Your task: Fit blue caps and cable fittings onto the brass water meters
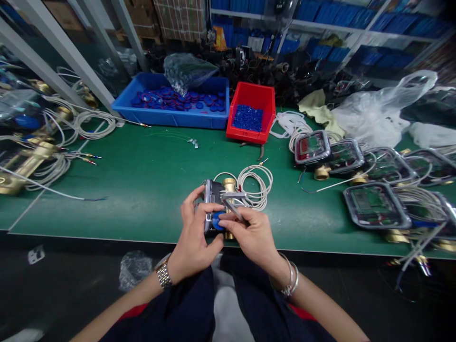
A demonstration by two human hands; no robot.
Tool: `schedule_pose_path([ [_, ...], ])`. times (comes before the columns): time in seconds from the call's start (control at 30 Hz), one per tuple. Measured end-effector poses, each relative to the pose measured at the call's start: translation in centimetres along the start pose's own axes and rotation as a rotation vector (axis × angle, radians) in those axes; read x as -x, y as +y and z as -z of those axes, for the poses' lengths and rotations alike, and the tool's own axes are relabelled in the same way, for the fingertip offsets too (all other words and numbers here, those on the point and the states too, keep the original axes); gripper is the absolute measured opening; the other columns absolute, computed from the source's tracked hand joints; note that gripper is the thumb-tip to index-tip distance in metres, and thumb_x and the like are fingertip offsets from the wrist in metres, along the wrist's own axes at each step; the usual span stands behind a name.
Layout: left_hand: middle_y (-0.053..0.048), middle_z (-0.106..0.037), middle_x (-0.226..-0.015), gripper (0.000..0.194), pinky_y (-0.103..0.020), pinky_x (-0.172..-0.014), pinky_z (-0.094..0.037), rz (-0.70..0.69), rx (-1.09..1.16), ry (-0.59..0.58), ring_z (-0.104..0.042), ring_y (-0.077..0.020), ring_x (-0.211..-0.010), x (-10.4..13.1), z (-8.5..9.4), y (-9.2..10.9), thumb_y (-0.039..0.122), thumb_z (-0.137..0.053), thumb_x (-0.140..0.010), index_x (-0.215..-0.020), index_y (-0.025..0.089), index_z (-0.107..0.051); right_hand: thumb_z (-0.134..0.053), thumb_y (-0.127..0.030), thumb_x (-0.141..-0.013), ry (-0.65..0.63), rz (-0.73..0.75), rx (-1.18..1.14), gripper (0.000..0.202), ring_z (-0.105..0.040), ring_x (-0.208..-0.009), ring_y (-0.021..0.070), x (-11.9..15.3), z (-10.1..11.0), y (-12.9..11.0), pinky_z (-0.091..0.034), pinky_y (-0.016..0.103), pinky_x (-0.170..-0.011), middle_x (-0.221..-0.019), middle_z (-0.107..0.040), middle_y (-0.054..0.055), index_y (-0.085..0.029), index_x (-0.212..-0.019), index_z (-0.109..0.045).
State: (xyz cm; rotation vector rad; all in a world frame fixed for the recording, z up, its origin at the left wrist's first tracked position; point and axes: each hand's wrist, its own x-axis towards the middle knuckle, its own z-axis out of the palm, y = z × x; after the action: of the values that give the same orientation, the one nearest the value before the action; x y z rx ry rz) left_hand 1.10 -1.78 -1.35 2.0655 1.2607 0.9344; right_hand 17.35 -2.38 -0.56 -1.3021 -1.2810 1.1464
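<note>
In front of me near the bench edge lies a meter with a clear-rimmed dark housing, turned on its side, and a brass pipe body. My left hand is wrapped around the housing, fingers on its far side and thumb near the brass. A round blue cap sits against the meter between both hands. My right hand is closed, its fingertips pinching at the cap's edge, with a grey metal tool held in it across the brass pipe. The tool's exact kind is unclear. The meter's cable coil lies just beyond.
Behind stand a blue bin of round blue caps and a red bin of small blue parts. More meters with cables crowd the right; brass fittings and cables lie left. Tiny pieces rest on the green bench.
</note>
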Motion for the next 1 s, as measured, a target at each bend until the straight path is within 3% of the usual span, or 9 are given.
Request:
schedule_pose_path([
  [0.17, -0.014, -0.023, -0.157, 0.058, -0.059, -0.12, -0.026, -0.003, 0.001, -0.011, -0.02, -0.0335, -0.151, 0.2, 0.2, -0.1, 0.012, -0.064, -0.071, -0.125, 0.024, -0.046, -0.078, -0.018, -0.079, -0.138, 0.044, -0.013, 0.003, -0.066, -0.066, 0.0133, -0.9, 0.8, 0.6, -0.049, 0.022, -0.06, -0.074, -0.076, 0.001, -0.02, -0.081, -0.08],
  [0.4, -0.014, -0.02, -0.159, 0.063, -0.062, -0.119, -0.025, -0.012, -0.017, -0.024, -0.02, -0.0358, -0.149, 0.3, 0.3, -0.5, 0.019, -0.064, -0.071, -0.129, 0.025, -0.042, -0.081, -0.023, -0.076, -0.638, -0.069, -0.041, 0.009, -0.07, -0.07, 0.0137, -5.6, 2.8, -0.9, -0.055, 0.023, -0.066, -0.078, -0.078, 0.003, -0.015, -0.079, -0.077],
  [0.47, -0.015, -0.022, -0.158, 0.067, -0.064, -0.119, -0.022, -0.038, -0.012, -0.01, -0.021, -0.0364, -0.149, 0.2, 0.3, -0.8, 0.021, -0.064, -0.072, -0.133, 0.024, -0.038, -0.081, -0.026, -0.077, -0.727, -0.065, -0.014, 0.012, -0.071, -0.072, 0.0142, -6.3, 2.9, -1.2, -0.056, 0.025, -0.07, -0.081, -0.078, 0.003, -0.016, -0.081, -0.077],
  [0.53, -0.017, -0.024, -0.156, 0.07, -0.064, -0.119, -0.024, -0.056, -0.005, 0.002, -0.023, -0.0362, -0.148, 0.3, 0.3, -0.9, 0.023, -0.065, -0.073, -0.136, 0.023, -0.035, -0.08, -0.025, -0.078, -0.714, -0.057, -0.024, 0.01, -0.071, -0.074, 0.0143, -6.2, 2.9, -1.1, -0.057, 0.026, -0.073, -0.082, -0.078, 0.001, -0.017, -0.082, -0.077],
  [0.63, -0.018, -0.028, -0.155, 0.072, -0.062, -0.116, -0.03, -0.081, -0.009, 0.028, -0.029, -0.0353, -0.146, 0.4, 0.5, -0.8, 0.025, -0.067, -0.076, -0.139, 0.022, -0.031, -0.079, -0.025, -0.079, -0.574, -0.061, -0.08, 0.008, -0.072, -0.077, 0.0146, -5.0, 2.5, -0.3, -0.057, 0.026, -0.074, -0.083, -0.079, 0.001, -0.019, -0.083, -0.078],
  [0.73, -0.017, -0.035, -0.152, 0.068, -0.061, -0.113, -0.035, -0.126, -0.033, 0.128, -0.036, -0.0348, -0.143, 0.5, 0.8, -0.6, 0.026, -0.069, -0.077, -0.136, 0.023, -0.037, -0.078, -0.024, -0.08, -0.437, -0.021, -0.091, 0.005, -0.071, -0.079, 0.0145, -3.7, 2.1, 0.5, -0.056, 0.026, -0.073, -0.086, -0.079, 0.001, -0.02, -0.083, -0.079],
  [0.87, -0.008, -0.056, -0.134, 0.046, -0.051, -0.102, -0.046, -0.283, -0.201, 0.297, -0.055, -0.0294, -0.124, 0.6, 1.3, -1.0, 0.02, -0.077, -0.072, -0.113, 0.027, -0.056, -0.077, -0.026, -0.082, -0.377, 0.04, -0.053, 0.01, -0.067, -0.076, 0.0133, -2.8, 2.1, 0.8, -0.052, 0.023, -0.068, -0.083, -0.077, 0.001, -0.021, -0.09, -0.081],
  [1.0, 0.004, -0.072, -0.105, 0.036, -0.051, -0.101, -0.038, -0.491, -0.441, 0.364, -0.065, -0.0237, -0.101, 0.6, 1.6, -1.8, 0.02, -0.082, -0.069, -0.098, 0.035, -0.067, -0.076, -0.03, -0.084, -0.36, 0.039, -0.047, 0.017, -0.067, -0.075, 0.0138, -2.4, 2.1, 0.8, -0.052, 0.024, -0.068, -0.086, -0.076, 0.002, -0.019, -0.097, -0.08],
])
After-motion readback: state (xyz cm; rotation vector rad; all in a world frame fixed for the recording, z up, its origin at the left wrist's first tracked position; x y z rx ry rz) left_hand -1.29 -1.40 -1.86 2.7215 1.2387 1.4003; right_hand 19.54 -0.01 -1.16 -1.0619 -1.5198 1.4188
